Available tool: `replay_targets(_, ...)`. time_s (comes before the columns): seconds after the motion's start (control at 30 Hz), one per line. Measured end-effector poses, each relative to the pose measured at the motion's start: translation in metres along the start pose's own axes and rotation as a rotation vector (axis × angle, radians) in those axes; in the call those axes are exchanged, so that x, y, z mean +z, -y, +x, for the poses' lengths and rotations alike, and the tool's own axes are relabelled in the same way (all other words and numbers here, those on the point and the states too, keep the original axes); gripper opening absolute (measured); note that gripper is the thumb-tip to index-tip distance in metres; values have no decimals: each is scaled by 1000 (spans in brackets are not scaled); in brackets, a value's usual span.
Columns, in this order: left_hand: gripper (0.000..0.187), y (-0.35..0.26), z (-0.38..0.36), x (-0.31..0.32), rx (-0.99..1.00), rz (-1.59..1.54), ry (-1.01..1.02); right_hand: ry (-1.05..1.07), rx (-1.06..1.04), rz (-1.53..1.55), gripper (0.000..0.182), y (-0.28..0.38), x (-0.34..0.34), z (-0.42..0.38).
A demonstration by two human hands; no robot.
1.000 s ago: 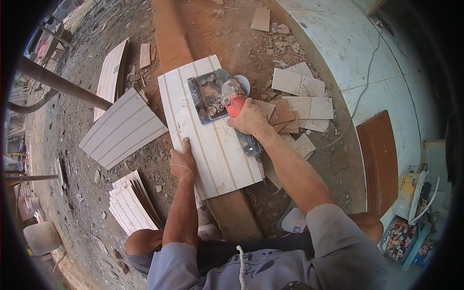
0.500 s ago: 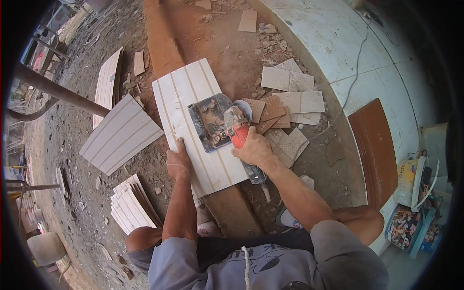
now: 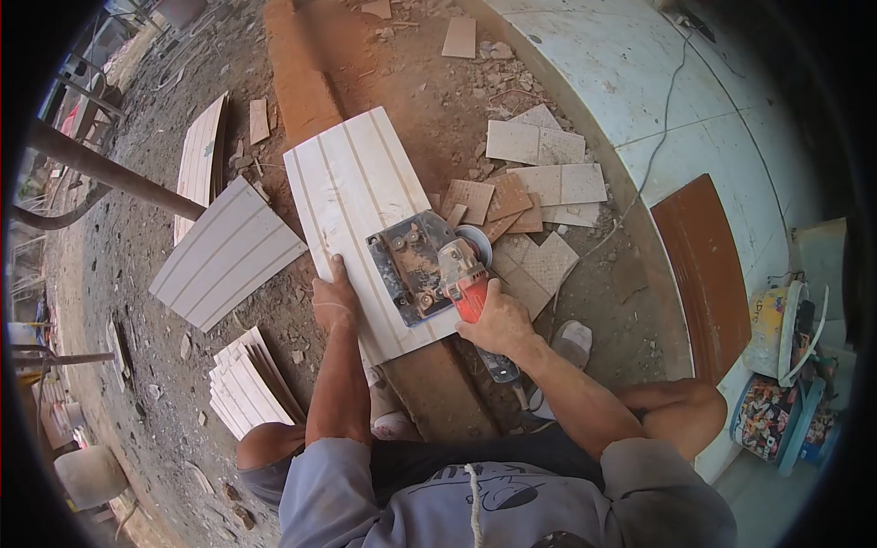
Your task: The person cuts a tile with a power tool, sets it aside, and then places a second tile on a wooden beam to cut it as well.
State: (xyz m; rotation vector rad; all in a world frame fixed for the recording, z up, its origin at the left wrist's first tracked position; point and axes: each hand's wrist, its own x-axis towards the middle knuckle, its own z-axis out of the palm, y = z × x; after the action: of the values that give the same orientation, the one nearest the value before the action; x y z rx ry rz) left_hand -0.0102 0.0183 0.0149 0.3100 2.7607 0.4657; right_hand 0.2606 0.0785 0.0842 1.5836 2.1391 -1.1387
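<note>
A long white striped tile (image 3: 352, 196) lies on a wooden plank (image 3: 438, 393) in front of my knees. My left hand (image 3: 336, 300) grips its left edge, thumb on top and the other fingers partly hidden. My right hand (image 3: 501, 324) is closed around the red body of an angle grinder (image 3: 470, 294). The grinder is fixed to a dusty metal base plate (image 3: 409, 269), which rests on the tile near its right edge. Its round disc or guard (image 3: 477, 243) sits at the tile's right side; the cutting edge is hidden.
Broken tile pieces (image 3: 539, 144) litter the dirt on the right. Striped tiles (image 3: 228, 254) and a tile stack (image 3: 256, 382) lie on the left. A cord (image 3: 665, 146) crosses the pale tiled floor, where a brown board (image 3: 702, 274) and buckets (image 3: 775, 329) stand.
My right hand has drawn the grinder and its base plate along the tile toward me and slightly right. My left hand keeps its hold on the tile's left edge.
</note>
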Motion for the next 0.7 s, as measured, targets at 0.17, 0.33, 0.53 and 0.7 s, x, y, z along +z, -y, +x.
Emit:
replay_targets(0.17,83,-1,-1,-4,-4,1,10,13,14,-6,88,-11,9,-11)
replay_targets(0.33,91,-2,-5,-8,-13,-53,38,-21,32,-3,80,-22,13,-31)
replay_targets(0.53,85,-7,-12,-10,-55,-53,-5,-96,35,50,83,-47,11,-66)
replay_targets(0.7,82,3,-6,24,245,73,-270,-169,82,207,85,-50,-31,-83)
